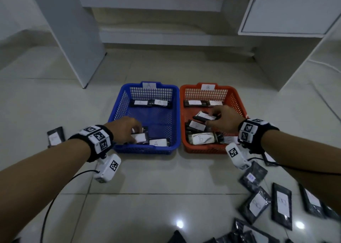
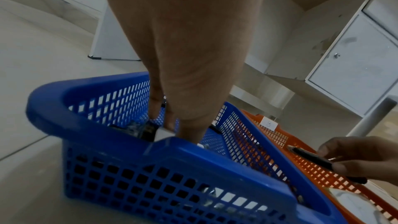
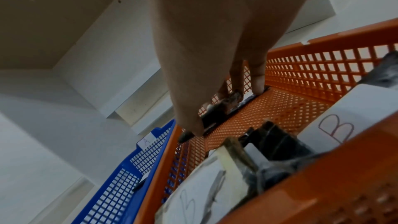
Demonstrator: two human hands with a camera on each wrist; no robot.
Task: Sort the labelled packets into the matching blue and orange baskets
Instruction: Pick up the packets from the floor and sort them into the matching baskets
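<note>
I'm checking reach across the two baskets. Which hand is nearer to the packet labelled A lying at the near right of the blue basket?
Left. The left hand is just beside the A packet, inside the blue basket. The right hand is over in the orange basket.

Blue basket [image 1: 176,113] tag "A" — packet [image 1: 202,139] "b"

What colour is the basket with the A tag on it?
Blue. The basket tagged A shows best in the head view, left of the orange basket.

Left hand [image 1: 124,130] hides packet label [image 1: 139,137]; floor packets [image 1: 245,232] cut off at bottom edge.
</note>
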